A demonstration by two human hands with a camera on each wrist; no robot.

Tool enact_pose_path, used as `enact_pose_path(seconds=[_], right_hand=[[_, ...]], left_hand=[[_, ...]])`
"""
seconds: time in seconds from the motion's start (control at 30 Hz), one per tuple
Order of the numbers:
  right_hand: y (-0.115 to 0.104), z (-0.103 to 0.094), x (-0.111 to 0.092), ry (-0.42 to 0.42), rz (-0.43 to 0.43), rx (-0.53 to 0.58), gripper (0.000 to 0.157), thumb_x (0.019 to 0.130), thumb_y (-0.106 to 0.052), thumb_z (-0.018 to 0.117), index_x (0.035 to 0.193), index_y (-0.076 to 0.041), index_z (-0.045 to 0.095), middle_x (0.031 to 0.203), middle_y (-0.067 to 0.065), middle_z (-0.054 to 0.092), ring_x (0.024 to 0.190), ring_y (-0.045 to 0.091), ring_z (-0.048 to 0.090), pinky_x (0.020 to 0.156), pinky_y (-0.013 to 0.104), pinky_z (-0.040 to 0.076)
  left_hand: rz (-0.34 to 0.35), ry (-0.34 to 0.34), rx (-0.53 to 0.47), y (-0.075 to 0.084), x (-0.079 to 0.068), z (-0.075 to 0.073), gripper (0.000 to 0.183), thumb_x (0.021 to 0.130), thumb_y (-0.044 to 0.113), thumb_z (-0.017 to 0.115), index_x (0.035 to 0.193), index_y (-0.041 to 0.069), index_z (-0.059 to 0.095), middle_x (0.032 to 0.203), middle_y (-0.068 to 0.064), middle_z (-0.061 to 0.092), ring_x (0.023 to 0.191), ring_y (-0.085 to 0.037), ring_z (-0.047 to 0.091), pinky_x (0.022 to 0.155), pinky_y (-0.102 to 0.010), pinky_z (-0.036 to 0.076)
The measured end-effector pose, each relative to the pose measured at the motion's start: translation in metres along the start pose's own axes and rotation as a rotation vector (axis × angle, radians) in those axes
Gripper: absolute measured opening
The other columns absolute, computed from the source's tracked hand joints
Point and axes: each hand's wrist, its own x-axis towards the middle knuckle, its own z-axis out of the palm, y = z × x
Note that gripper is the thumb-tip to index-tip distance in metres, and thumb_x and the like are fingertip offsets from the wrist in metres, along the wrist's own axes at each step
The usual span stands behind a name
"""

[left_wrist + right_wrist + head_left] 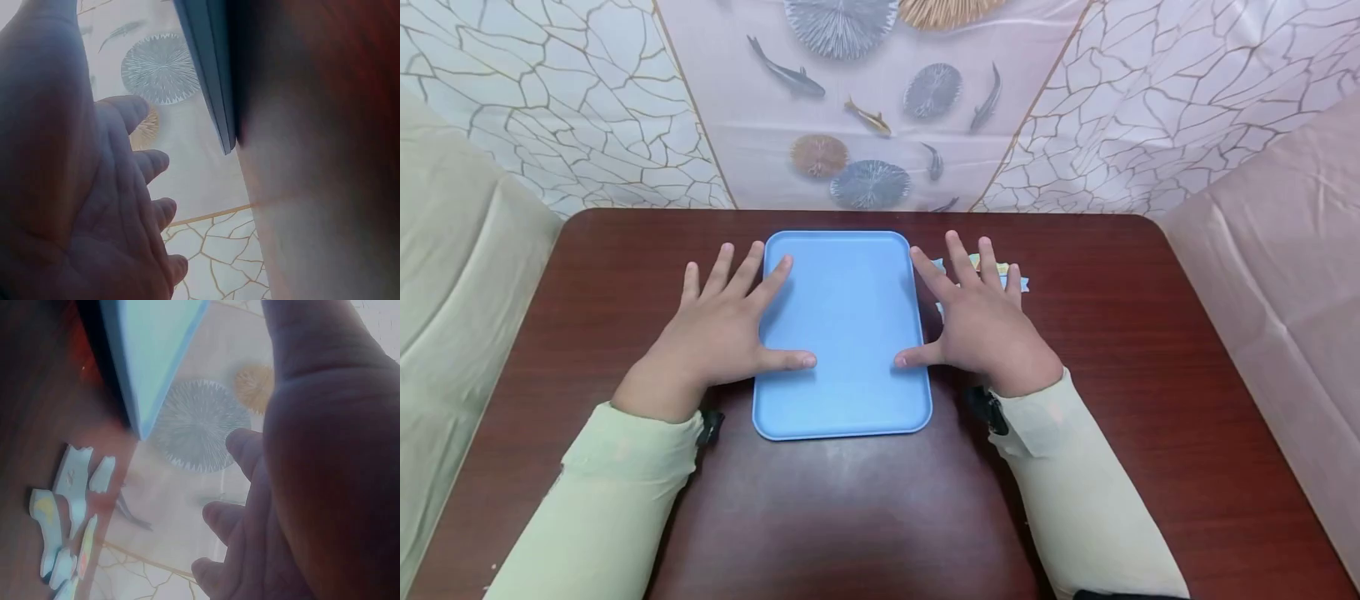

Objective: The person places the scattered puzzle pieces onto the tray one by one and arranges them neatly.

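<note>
The left hand (709, 337), its grip spread wide and empty, reaches over the left side of the blue tray (850, 321) on the table (850, 517); pressing one edge alone could skew or tip it. The right hand (985, 332), its grip just as wide and empty, hangs near small thin pieces (75, 500) right of the tray, and a careless sweep might scatter them. The left wrist view shows the tray only as a dim edge; the right hand hides some pieces from above, and the right wrist view crops them, leaving their number uncertain.

Tray (850, 333) on table (850, 517), pieces (74, 484) to its right, backdrop (880, 83) behind the table
</note>
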Motion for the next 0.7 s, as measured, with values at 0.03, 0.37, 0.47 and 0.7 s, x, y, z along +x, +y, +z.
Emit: enact_pose_path(seconds=[0.03, 0.37, 0.47, 0.7], right_hand=[[0.001, -0.001, 0.000, 0.000, 0.001, 0.002, 0.149, 0.064, -0.094, 0.089, 0.180, -0.047, 0.009, 0.192, 0.009, -0.008, 0.174, 0.054, -0.011, 0.130, 0.087, 0.004], [0.004, -0.003, 0.000, 0.002, 0.009, 0.008, 0.148, 0.063, -0.094, 0.089, 0.180, -0.047, 0.010, 0.192, 0.008, -0.010, 0.174, 0.053, -0.011, 0.131, 0.086, 0.003], [0.004, -0.002, 0.000, 0.004, 0.008, 0.011, 0.148, 0.064, -0.093, 0.089, 0.180, -0.047, 0.010, 0.192, 0.008, -0.010, 0.174, 0.053, -0.011, 0.131, 0.086, 0.003], [0.005, 0.000, 0.001, -0.004, 0.009, 0.019, 0.147, 0.065, -0.093, 0.089, 0.180, -0.047, 0.010, 0.192, 0.008, -0.009, 0.175, 0.053, -0.011, 0.130, 0.087, 0.003]], left_hand=[[0.002, -0.002, -0.004, -0.001, 0.001, 0.000, 0.140, 0.073, 0.113, 0.051, 0.181, 0.040, 0.002, 0.191, -0.011, -0.006, 0.175, -0.052, -0.009, 0.131, -0.086, -0.006], [0.112, 0.017, -0.154, -0.015, 0.006, 0.007, 0.130, 0.086, 0.091, 0.075, 0.182, 0.036, 0.008, 0.192, -0.010, 0.000, 0.177, -0.048, -0.004, 0.133, -0.083, 0.007], [0.122, 0.025, -0.174, -0.018, 0.007, 0.008, 0.128, 0.087, 0.087, 0.077, 0.183, 0.035, 0.008, 0.192, -0.009, 0.000, 0.177, -0.048, -0.004, 0.133, -0.083, 0.008], [0.103, 0.007, -0.187, -0.021, 0.009, 0.008, 0.126, 0.090, 0.086, 0.075, 0.182, 0.036, 0.005, 0.192, -0.009, -0.001, 0.177, -0.047, -0.005, 0.134, -0.082, 0.007]])
